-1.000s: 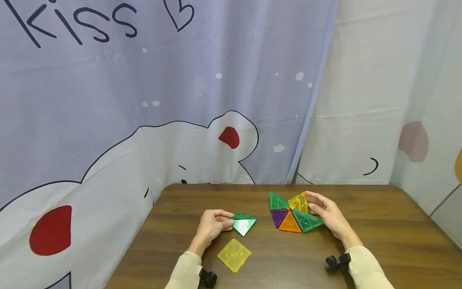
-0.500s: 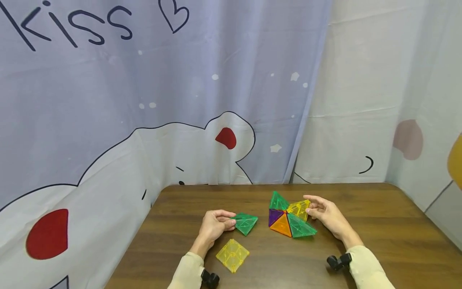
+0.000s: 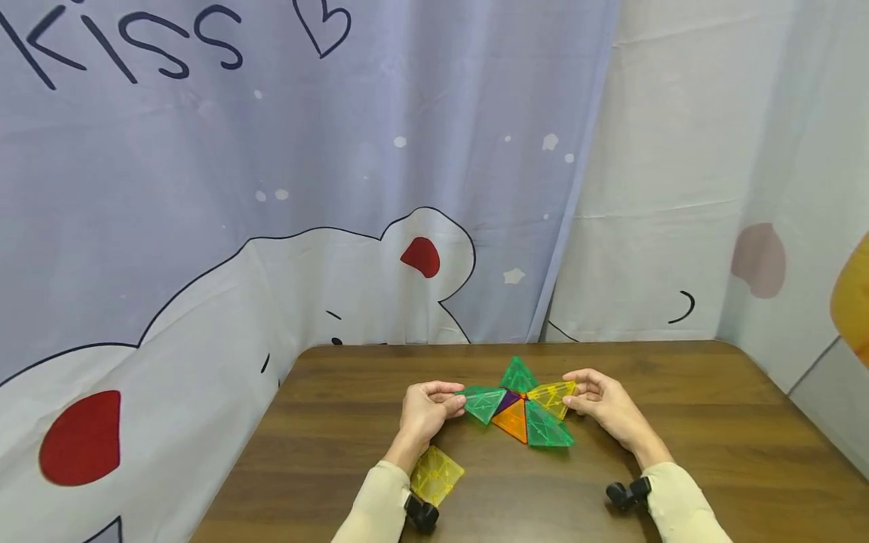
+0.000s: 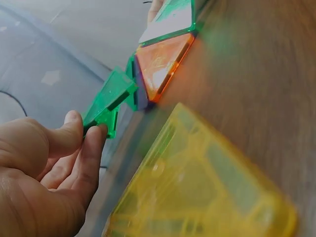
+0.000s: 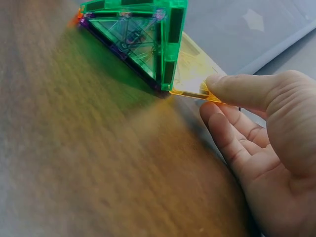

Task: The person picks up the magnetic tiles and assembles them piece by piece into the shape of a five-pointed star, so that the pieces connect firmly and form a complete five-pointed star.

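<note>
My left hand (image 3: pixel 422 411) pinches a translucent green magnetic tile piece (image 3: pixel 484 404) between thumb and fingers. In the left wrist view this green piece (image 4: pixel 111 94) seems to have two panels at an angle. It meets or overlaps the left side of a fan of magnetic tiles: a purple triangle (image 3: pixel 508 400), an orange triangle (image 3: pixel 512 421), a green piece (image 3: pixel 546 428) at front right and another green piece (image 3: pixel 518 375) at the back. Thumb and fingers of my right hand (image 3: pixel 604 403) pinch the fan's yellow piece (image 3: pixel 551 396) by its outer edge. Whether the left piece touches the fan, I cannot tell.
A yellow square tile (image 3: pixel 434 477) lies on the wooden table (image 3: pixel 679 422) near the left wrist, which partly covers it. A printed curtain (image 3: pixel 339 188) hangs behind the table's back edge. Black wrist cameras (image 3: pixel 626 494) sit on both wrists.
My left hand has carried the green piece rightward to the fan. The fan has turned and shifted slightly left. My right hand has moved a little left and now pinches the yellow piece.
</note>
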Motion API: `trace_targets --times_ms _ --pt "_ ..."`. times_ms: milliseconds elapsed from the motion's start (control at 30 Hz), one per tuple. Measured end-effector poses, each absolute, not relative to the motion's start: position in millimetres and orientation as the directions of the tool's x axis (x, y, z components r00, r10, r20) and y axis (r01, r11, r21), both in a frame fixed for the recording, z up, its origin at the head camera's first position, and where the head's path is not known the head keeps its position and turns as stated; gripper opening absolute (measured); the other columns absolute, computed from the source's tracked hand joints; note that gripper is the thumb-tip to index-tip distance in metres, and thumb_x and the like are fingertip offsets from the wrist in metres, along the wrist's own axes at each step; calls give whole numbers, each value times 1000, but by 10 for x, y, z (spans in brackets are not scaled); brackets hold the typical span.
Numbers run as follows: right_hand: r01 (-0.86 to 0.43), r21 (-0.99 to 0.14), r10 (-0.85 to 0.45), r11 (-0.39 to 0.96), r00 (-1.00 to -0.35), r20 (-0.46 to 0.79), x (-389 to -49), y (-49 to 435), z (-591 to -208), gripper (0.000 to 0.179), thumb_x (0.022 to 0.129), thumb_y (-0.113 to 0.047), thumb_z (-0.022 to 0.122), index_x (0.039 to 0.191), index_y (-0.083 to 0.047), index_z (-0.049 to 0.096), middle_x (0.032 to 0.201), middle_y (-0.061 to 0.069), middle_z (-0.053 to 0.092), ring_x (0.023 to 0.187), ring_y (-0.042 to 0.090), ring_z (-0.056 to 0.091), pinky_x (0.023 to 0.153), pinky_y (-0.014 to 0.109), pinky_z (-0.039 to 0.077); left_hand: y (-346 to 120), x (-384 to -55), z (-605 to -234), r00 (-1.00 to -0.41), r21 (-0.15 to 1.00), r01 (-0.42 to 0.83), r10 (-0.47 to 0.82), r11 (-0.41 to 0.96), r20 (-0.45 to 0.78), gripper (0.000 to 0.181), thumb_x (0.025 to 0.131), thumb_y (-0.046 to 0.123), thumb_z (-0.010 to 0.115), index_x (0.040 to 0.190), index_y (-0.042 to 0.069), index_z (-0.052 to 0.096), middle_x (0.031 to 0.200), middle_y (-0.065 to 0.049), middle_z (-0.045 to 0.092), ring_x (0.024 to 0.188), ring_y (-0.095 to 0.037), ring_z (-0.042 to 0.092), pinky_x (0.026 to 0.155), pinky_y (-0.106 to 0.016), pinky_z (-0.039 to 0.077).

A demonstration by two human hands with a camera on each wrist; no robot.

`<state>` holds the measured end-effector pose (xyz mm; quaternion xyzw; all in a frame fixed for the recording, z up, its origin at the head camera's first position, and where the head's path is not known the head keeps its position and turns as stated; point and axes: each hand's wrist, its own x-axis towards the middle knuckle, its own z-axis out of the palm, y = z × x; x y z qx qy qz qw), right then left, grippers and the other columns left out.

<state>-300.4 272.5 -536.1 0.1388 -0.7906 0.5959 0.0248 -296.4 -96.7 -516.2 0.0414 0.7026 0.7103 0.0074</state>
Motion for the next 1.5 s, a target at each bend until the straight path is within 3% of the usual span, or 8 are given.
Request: trace_targets --times_ms 167,400,600,767,900,1100,1500 --pt "-250 -935 -186 251 -961 207 -3011 2686 -5365 52 101 -5 82 145 10 59 110 24 71 90 19 75 74 31 63 -882 -2996 -5167 -998 999 48 50 -2 48 23 94 -6 85 117 -7 82 96 -17 83 81 -20 82 78 -33 68" --pt "-254 -931 -180 261 -961 211 -3018 2657 -5349 52 101 -6 82 145 9 59 110 23 71 92 19 75 77 30 63 -837 -3050 -5178 -995 993 93 49 69 90 15 97 -4 83 111 0 85 95 -13 82 81 -17 79 81 -36 68" --pt "-260 -928 -179 268 -960 217 -3030 2650 -5361 51 101 -5 82 144 9 60 109 22 71 92 17 74 77 29 62 -801 -3084 -5179 -985 966 170 47 195 164 17 97 -4 82 112 4 84 94 -9 79 84 -23 80 81 -37 67" --pt "-257 -928 -176 268 -961 215 -3032 2638 -5365 51 101 -4 82 145 9 60 109 22 71 92 15 74 77 28 61 -754 -3094 -5177 -972 915 234 48 328 231 21 95 -4 85 112 7 85 94 -5 79 86 -18 80 77 -27 64" --pt "-260 -926 -173 274 -960 219 -3035 2637 -5349 50 101 -5 82 144 8 61 110 22 71 92 17 74 77 28 62 -728 -3108 -5174 -967 886 251 54 390 250 23 94 -4 86 115 6 84 96 -5 81 88 -15 79 78 -28 63" --pt "-259 -924 -170 281 -961 217 -3038 2647 -5326 50 101 -6 83 143 8 62 111 22 70 91 19 73 77 28 61 -726 -3126 -5183 -970 885 238 56 400 235 34 94 0 87 127 6 81 105 -11 80 94 -18 80 83 -35 66" --pt "-228 -931 -118 284 -972 202 -3002 2705 -5382 51 98 -8 86 141 6 63 109 21 72 91 15 74 79 27 61 -759 -3118 -5212 -966 885 256 63 388 251 45 92 3 90 135 2 76 107 -12 82 90 -22 80 74 -29 64"
